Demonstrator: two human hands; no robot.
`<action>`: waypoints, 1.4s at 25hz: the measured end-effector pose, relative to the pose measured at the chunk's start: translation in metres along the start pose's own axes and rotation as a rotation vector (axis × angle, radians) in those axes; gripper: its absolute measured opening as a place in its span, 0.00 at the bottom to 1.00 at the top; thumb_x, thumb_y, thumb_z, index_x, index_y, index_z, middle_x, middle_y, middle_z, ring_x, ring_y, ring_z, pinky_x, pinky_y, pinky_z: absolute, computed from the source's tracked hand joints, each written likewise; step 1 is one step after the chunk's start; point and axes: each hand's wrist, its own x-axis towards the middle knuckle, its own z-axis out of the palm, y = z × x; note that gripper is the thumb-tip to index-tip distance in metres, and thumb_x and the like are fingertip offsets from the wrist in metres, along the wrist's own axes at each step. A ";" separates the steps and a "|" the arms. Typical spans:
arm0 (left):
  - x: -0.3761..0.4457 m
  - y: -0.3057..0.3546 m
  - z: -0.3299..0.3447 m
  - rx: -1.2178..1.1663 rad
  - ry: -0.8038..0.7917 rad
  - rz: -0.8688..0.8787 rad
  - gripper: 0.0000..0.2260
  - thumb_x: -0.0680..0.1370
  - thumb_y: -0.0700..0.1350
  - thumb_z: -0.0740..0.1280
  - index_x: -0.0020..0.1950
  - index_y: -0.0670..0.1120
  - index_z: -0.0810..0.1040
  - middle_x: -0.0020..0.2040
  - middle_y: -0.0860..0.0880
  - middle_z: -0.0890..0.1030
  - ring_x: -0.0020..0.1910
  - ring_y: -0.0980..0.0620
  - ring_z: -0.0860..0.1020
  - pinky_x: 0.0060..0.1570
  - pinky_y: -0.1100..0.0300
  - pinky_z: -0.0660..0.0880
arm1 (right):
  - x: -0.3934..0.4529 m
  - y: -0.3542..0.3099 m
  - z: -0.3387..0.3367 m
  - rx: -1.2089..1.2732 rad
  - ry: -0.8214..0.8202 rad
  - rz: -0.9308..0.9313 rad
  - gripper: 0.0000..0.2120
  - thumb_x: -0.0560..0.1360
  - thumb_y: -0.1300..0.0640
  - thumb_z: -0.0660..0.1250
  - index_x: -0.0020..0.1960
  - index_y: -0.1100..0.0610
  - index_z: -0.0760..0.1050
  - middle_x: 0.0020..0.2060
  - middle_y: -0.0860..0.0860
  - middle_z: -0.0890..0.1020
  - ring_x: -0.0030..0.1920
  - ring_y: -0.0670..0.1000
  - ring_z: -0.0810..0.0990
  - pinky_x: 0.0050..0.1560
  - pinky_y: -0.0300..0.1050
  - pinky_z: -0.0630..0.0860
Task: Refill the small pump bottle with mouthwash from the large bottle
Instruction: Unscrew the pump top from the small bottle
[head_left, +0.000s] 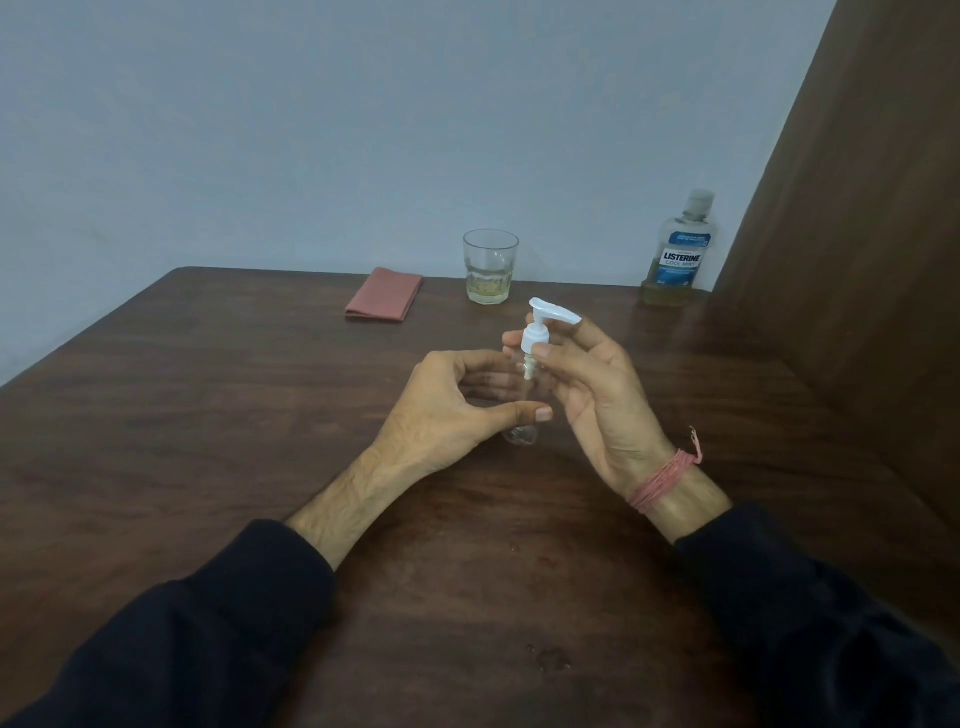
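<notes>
Toward the far edge of the table (208, 415), left of its middle, lies a folded pink cloth (384, 294). Just right of it along that edge stands a glass (490, 266) with a little yellowish liquid at the bottom.

Nearer the middle of the table, the left hand (447, 410) wraps around the clear body of the small pump bottle (522, 410), thumb across the front and fingers curled behind, wrist low with the forearm angled in from the near left. The bottle stands upright with its base at or just above the tabletop; which one I cannot tell. It looks empty.

The right hand (592, 395) comes in from the near right, palm turned inward, wearing a pink thread band (662, 480) on the wrist. Its thumb and fingertips pinch the white pump head (540, 332) at the collar, with one finger up near the nozzle. The pump seems to sit a little high, so I judge it is being unscrewed, though the threads are hidden.

At the far right corner, well apart from the hands, stands the large mouthwash bottle (678, 249), cap on, with only a shallow layer of liquid left.

Risks from here: the light, clear bottle could twist or slip in the left hand's grip as the collar turns. The pump's dip tube may drip on the table as it comes out. Later, pouring from a wide mouth into a narrow neck invites a spill.
</notes>
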 end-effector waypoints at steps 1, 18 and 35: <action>0.000 0.000 0.000 -0.006 -0.001 0.001 0.27 0.69 0.59 0.88 0.65 0.53 0.90 0.55 0.55 0.93 0.58 0.57 0.91 0.69 0.48 0.85 | 0.000 0.000 0.000 -0.002 0.003 -0.004 0.15 0.77 0.62 0.73 0.63 0.57 0.79 0.59 0.62 0.88 0.62 0.58 0.87 0.58 0.46 0.83; 0.000 0.002 0.000 0.021 0.005 -0.009 0.25 0.71 0.54 0.89 0.66 0.51 0.90 0.55 0.56 0.93 0.58 0.57 0.91 0.69 0.48 0.85 | 0.000 0.001 0.002 -0.081 0.028 -0.025 0.16 0.76 0.62 0.76 0.61 0.58 0.76 0.59 0.61 0.88 0.62 0.57 0.87 0.60 0.51 0.83; 0.000 0.002 0.000 0.043 -0.001 0.005 0.26 0.68 0.64 0.86 0.62 0.55 0.91 0.54 0.58 0.92 0.58 0.59 0.90 0.70 0.47 0.84 | -0.002 -0.009 0.001 -0.140 0.048 -0.081 0.16 0.75 0.51 0.80 0.62 0.52 0.86 0.61 0.56 0.88 0.59 0.54 0.87 0.63 0.54 0.83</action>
